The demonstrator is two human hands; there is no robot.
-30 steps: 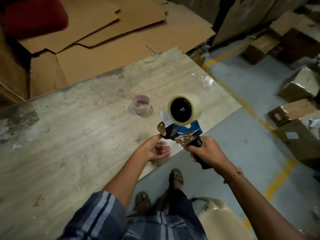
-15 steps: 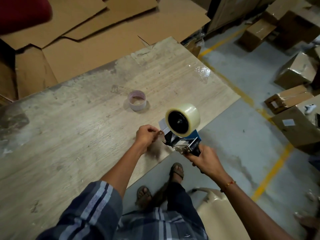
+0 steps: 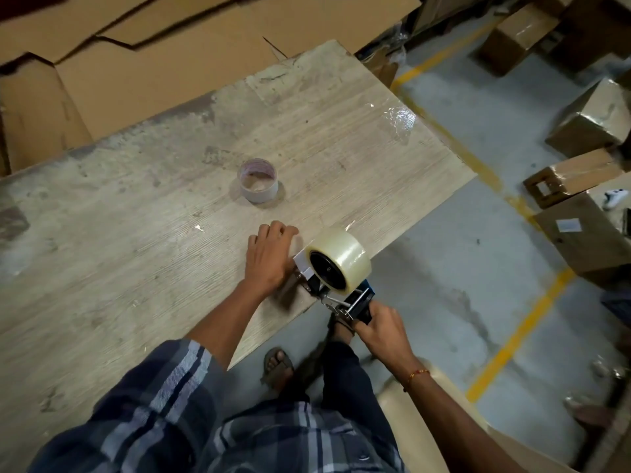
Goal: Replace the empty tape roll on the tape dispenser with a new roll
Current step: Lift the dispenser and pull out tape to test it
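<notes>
A full roll of clear tape [image 3: 345, 257] sits on the black hub of the tape dispenser [image 3: 336, 295], which lies low at the table's near edge. My right hand [image 3: 382, 327] grips the dispenser's handle, off the table's edge. My left hand [image 3: 269, 254] rests palm down on the table [image 3: 136, 233] right beside the dispenser's front end; its fingertips are curled and whether they pinch the tape end is hidden. The empty tape core [image 3: 257, 180] stands on the table farther back, apart from both hands.
Flattened cardboard sheets [image 3: 170, 63] lie behind the table. Taped cardboard boxes [image 3: 587, 121] stand on the grey floor at the right, by yellow floor lines [image 3: 519, 332]. A crumpled bit of clear film [image 3: 399, 119] lies at the table's right corner. My sandalled feet are below.
The dispenser has come down from the air to the table's edge. My left hand has moved from the dispenser's front flap to lie flat on the table beside it.
</notes>
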